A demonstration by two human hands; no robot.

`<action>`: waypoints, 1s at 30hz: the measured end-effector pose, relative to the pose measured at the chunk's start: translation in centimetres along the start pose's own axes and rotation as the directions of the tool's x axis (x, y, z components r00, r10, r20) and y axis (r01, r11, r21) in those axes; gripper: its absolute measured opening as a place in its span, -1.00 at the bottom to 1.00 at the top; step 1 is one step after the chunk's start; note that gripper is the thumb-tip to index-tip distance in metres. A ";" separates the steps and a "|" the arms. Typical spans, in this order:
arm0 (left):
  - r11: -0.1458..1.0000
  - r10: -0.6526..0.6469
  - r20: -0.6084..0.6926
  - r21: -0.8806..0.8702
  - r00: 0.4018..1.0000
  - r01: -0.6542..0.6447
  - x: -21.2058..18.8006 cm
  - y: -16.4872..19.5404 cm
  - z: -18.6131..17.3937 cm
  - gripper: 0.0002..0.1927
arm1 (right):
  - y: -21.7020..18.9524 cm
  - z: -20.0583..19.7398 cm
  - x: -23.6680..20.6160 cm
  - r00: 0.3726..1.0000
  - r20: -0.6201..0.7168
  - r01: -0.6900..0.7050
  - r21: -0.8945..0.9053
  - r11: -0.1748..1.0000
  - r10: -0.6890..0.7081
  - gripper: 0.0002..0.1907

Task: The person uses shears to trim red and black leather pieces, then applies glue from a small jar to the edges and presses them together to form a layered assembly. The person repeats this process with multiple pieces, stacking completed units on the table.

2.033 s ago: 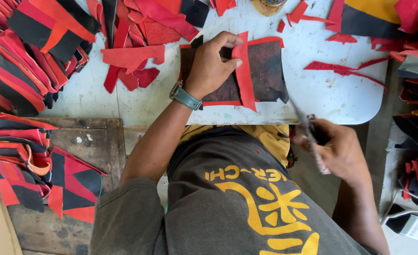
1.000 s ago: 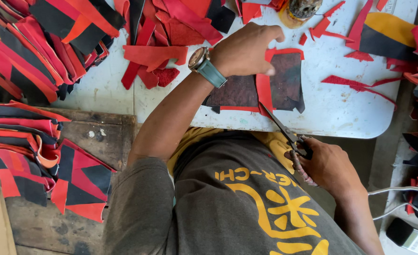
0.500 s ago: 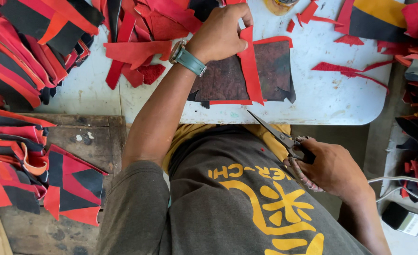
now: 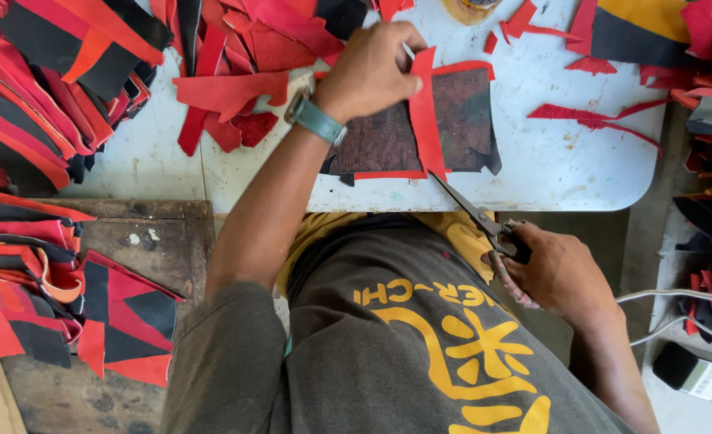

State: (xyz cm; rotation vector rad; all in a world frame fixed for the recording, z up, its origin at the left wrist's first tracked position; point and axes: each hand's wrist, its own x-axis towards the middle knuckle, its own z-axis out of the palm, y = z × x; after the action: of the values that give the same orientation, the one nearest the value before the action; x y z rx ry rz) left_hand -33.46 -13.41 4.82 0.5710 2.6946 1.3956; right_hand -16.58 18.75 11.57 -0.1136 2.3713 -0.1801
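A dark brown leather piece (image 4: 460, 112) with red edging lies on the white table (image 4: 549, 161). My left hand (image 4: 372, 68), with a teal watch on the wrist, pinches the red strip (image 4: 423, 112) that runs down the piece's middle. My right hand (image 4: 561, 273) grips scissors (image 4: 476, 213) below the table edge. The blades point up and left, and their tips touch the lower end of the red strip at the table's near edge.
Stacks of red and black leather pieces (image 4: 42, 88) cover the left side, with more (image 4: 59, 297) on a wooden bench (image 4: 155, 241). Red scraps (image 4: 235, 96) lie by my left wrist and at the right (image 4: 597, 112). A glue pot (image 4: 472, 8) stands at the far edge.
My right hand has brought the scissors up from my lap until the blade tips meet the red strip. My left hand has kept hold of the strip on the table.
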 end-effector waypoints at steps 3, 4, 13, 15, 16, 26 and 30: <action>0.988 -0.106 0.010 -0.114 0.994 0.106 -1.8 1.6 0.1 -0.72 | 1.9 1.5 0.1 0.993 -0.120 0.066 0.413 0.908 -0.018 -0.44; 0.978 -0.133 0.011 -0.160 0.991 0.133 -2.3 2.2 0.0 -0.76 | 2.5 2.0 0.1 0.983 -0.184 0.112 0.584 0.804 -0.003 -0.43; 0.529 -0.255 -0.323 -0.835 0.911 -0.149 -3.2 9.7 2.4 -0.75 | 1.4 2.7 3.0 0.858 -0.510 0.513 0.857 0.052 -0.060 -0.52; 0.504 -0.255 -0.323 -0.849 0.911 -0.161 -2.9 10.7 3.3 -0.76 | 0.5 1.5 3.5 0.836 -0.548 0.544 0.822 0.168 -0.025 -0.51; 0.497 -0.260 -0.329 -0.852 0.908 -0.166 -2.7 11.0 3.5 -0.77 | 0.1 0.8 3.8 0.827 -0.562 0.554 0.808 0.199 -0.017 -0.51; 0.501 -0.226 -0.276 -0.855 0.934 -0.132 -2.9 12.0 6.1 -0.78 | -0.1 -0.3 3.6 0.804 -0.591 0.568 0.796 0.210 0.067 -0.59; 0.504 -0.207 -0.293 -0.850 0.934 -0.155 -3.0 11.9 6.1 -0.78 | 0.1 -0.2 3.8 0.778 -0.627 0.595 0.757 0.268 0.044 -0.59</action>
State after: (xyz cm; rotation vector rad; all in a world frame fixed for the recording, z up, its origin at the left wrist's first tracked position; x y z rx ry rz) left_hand -25.78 -3.44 10.38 0.1543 1.6814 2.7357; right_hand -19.44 18.33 9.15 0.0911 2.2915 -2.0497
